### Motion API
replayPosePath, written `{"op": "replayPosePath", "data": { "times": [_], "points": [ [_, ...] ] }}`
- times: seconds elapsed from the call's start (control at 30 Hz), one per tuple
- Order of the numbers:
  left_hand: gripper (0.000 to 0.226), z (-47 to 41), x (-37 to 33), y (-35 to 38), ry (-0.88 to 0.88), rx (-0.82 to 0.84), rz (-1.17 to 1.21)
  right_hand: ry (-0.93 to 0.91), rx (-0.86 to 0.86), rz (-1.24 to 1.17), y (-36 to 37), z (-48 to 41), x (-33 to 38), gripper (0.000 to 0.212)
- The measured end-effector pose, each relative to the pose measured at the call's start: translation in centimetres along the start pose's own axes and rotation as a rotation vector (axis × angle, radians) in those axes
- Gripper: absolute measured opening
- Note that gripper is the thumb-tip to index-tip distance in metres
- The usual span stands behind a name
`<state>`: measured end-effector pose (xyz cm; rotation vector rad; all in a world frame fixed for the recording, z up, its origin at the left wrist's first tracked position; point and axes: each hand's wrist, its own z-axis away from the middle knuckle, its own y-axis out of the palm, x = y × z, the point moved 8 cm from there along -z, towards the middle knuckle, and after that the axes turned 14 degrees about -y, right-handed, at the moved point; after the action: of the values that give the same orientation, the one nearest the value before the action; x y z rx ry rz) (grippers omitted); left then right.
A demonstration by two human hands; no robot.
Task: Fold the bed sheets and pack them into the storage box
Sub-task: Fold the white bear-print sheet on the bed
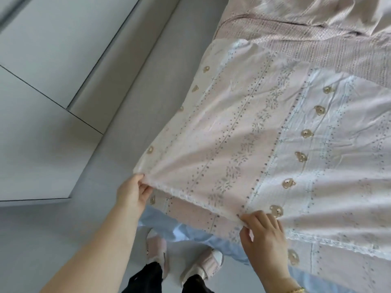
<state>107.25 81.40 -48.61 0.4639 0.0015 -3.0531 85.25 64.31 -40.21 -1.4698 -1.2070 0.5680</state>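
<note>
Mid-fold, the left hand [132, 192] and right hand [263, 231] each pinch the hem of the patterned sheet [232, 134] at the near edge of the bed [317, 34], and the next move probably calls for carrying that hem evenly across the bed.

The bed sheet [243, 144] is pale pink and white stripes with dotted lines, leafy sprigs, little tan bears and a lacy edge. It's spread over the bed [317, 39], top layer folded back on itself, near-left corner lifted and bunched. A light blue sheet [190, 233] peeks out underneath.
</note>
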Motion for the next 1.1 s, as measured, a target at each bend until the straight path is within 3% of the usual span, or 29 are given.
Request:
{"op": "replayPosePath", "data": {
  "times": [0.13,0.4,0.5,0.57,0.63,0.73,0.8,0.9,0.97,1.0,1.1],
  "points": [
    [0.022,-1.5,2.6,-2.7,-0.07,-0.088,-0.06,0.072,0.101,0.046,2.3,2.9,0.4,0.033],
    [0.022,-2.1,1.6,-3.1,-0.018,-0.035,-0.122,0.13,0.006,-0.017,0.2,3.0,1.4,0.025],
    [0.02,-2.3,1.0,-3.8,-0.037,-0.038,-0.216,0.23,-0.074,-0.038,-1.0,3.2,1.4,0.026],
    [0.022,-2.8,1.1,-4.4,-0.082,-0.062,-0.312,0.365,-0.077,-0.092,-0.6,4.3,1.1,0.026],
    [0.024,-3.0,0.1,-5.2,-0.014,-0.154,-0.445,0.634,-0.083,-0.236,0.1,6.3,0.3,0.016],
    [0.008,-0.1,-2.8,-3.3,0.448,-0.359,-0.955,1.15,-0.15,-0.559,0.5,9.9,-1.4,0.018],
    [0.013,3.7,-0.8,0.3,0.684,-0.221,-1.223,1.392,-0.301,-0.688,0.2,12.1,-2.8,0.021],
    [0.008,8.6,6.5,5.4,0.91,0.19,-1.58,1.586,-0.588,-1.068,0.3,13.5,-3.9,0.025],
    [0.039,10.6,11.8,7.8,1.026,0.403,-1.816,1.611,-0.711,-1.28,-0.1,13.1,-4.6,0.019],
    [0.048,11.3,14.0,8.8,1.06,0.471,-1.918,1.606,-0.751,-1.346,-0.4,13.0,-5.3,0.02],
    [0.041,12.5,17.5,12.0,1.183,0.518,-2.024,1.656,-0.808,-1.36,-1.4,13.8,-8.2,0.033]
  ]
}}
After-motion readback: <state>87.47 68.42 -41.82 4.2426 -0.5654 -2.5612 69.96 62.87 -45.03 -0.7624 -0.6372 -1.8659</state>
